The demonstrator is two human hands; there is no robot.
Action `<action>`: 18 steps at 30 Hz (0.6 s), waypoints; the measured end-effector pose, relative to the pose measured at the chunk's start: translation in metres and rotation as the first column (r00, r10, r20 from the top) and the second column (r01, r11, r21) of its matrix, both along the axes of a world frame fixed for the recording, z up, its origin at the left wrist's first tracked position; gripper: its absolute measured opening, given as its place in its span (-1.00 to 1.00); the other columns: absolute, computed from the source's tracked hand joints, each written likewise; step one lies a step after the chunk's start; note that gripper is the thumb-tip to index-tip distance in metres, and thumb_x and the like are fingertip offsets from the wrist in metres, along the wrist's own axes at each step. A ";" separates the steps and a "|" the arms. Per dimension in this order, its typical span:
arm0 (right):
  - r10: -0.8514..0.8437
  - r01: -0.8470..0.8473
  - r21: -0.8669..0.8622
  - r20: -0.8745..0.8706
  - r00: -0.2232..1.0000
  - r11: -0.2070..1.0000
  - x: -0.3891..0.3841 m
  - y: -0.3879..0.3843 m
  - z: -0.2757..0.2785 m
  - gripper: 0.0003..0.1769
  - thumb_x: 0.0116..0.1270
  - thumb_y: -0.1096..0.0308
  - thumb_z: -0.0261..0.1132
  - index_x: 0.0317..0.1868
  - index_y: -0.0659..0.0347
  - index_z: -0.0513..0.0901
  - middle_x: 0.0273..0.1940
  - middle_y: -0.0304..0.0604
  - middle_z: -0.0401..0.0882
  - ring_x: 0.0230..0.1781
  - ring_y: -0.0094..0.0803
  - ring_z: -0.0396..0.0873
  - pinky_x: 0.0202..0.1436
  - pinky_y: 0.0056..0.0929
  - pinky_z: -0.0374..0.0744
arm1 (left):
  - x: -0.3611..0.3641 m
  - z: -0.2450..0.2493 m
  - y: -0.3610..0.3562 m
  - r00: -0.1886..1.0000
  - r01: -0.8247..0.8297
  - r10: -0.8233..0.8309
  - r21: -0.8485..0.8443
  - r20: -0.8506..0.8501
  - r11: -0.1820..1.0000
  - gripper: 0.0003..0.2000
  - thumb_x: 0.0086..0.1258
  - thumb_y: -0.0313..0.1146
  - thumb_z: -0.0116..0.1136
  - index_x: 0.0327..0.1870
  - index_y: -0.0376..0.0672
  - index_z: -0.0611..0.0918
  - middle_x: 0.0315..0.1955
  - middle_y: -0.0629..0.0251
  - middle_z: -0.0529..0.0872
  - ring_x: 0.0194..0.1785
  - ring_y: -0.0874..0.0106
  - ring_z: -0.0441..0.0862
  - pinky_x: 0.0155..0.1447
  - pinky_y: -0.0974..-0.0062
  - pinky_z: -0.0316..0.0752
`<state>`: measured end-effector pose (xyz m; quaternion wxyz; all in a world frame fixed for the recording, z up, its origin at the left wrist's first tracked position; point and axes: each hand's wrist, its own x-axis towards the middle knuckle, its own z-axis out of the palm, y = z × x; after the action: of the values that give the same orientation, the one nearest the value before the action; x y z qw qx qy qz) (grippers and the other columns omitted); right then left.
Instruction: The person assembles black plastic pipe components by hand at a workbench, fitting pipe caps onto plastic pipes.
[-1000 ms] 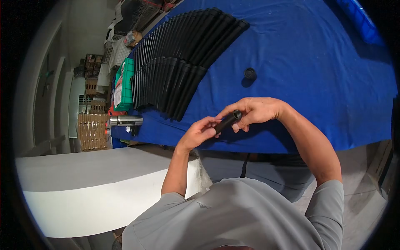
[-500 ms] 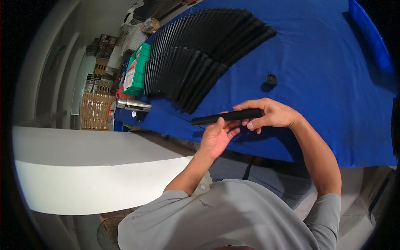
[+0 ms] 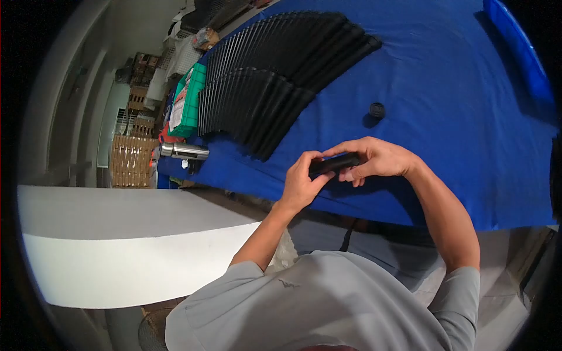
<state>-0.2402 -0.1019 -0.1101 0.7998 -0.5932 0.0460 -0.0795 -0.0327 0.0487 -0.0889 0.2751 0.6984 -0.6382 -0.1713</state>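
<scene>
A black tapered tube [image 3: 335,166] is held level just above the near part of the blue cloth. My left hand [image 3: 303,180] is closed around its left end, and the fingers hide that tip. At the wider right end, my right hand [image 3: 380,159] grips the tube between thumb and fingers. Farther back from the right hand, a small round black piece like a cap [image 3: 377,110] stands on the cloth. Up and to the left, long black tubes [image 3: 275,76] lie side by side in two fanned rows.
The blue cloth [image 3: 433,76] covers the table. A green crate [image 3: 192,99] and a shiny metal cylinder [image 3: 187,151] are at its left side. A blue bin [image 3: 521,52] stands at the far right. A white surface [image 3: 134,269] fills the near left.
My left hand has gone from supporting the tube with open fingers to wrapping around its left end. My right hand keeps its hold. The view has shifted slightly.
</scene>
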 end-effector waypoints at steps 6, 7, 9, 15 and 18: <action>0.104 -0.121 0.137 0.126 0.987 0.983 -0.004 -0.001 0.003 -0.39 0.44 0.55 0.29 0.49 0.12 0.53 -0.10 -0.09 0.79 -0.22 -0.49 0.71 -0.06 -0.46 0.73 | 0.008 0.020 0.005 0.981 0.059 -0.037 0.108 -0.193 0.992 -0.66 0.24 -0.45 0.52 -0.04 -0.26 0.61 -0.20 0.16 0.81 -0.06 0.30 0.82 0.05 0.37 0.66; 0.099 -0.116 0.120 0.135 0.986 0.986 -0.004 -0.002 0.003 -0.40 0.45 0.54 0.29 0.49 0.12 0.53 -0.10 -0.09 0.79 -0.21 -0.49 0.72 -0.06 -0.46 0.73 | 0.009 0.021 0.007 0.970 0.071 -0.037 0.132 -0.240 0.989 -0.67 0.24 -0.46 0.51 -0.05 -0.27 0.62 -0.19 0.16 0.80 -0.06 0.31 0.81 0.06 0.37 0.65; 0.089 -0.106 0.106 0.150 0.985 0.989 -0.004 -0.003 0.003 -0.42 0.46 0.53 0.29 0.48 0.12 0.55 -0.10 -0.09 0.78 -0.19 -0.48 0.72 -0.06 -0.46 0.73 | 0.013 0.022 0.008 0.952 0.115 -0.066 0.151 -0.299 0.982 -0.69 0.25 -0.45 0.49 -0.05 -0.29 0.64 -0.17 0.17 0.79 -0.05 0.32 0.79 0.10 0.37 0.63; 0.032 -0.052 0.104 0.189 0.981 0.993 -0.002 -0.001 -0.006 -0.46 0.42 0.53 0.35 0.41 0.19 0.61 -0.10 -0.12 0.78 -0.21 -0.50 0.71 -0.06 -0.47 0.71 | 0.015 0.033 0.004 0.948 0.250 -0.224 0.094 -0.225 0.964 -0.70 0.29 -0.38 0.43 -0.02 -0.35 0.70 -0.08 0.15 0.73 0.00 0.27 0.72 0.16 0.32 0.59; 0.012 -0.022 0.057 0.173 0.985 0.998 -0.001 -0.002 -0.004 -0.44 0.35 0.53 0.42 0.38 0.22 0.64 -0.10 -0.17 0.76 -0.22 -0.53 0.69 -0.06 -0.49 0.69 | 0.013 0.031 0.005 0.964 0.236 -0.241 -0.058 -0.115 0.970 -0.68 0.35 -0.33 0.40 0.00 -0.38 0.70 -0.06 0.12 0.73 0.00 0.28 0.70 0.13 0.35 0.57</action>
<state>-0.2415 -0.1042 -0.1145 0.8185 -0.5607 -0.0263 -0.1226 -0.0192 0.0542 -0.0584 0.3056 0.5986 -0.7034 -0.2313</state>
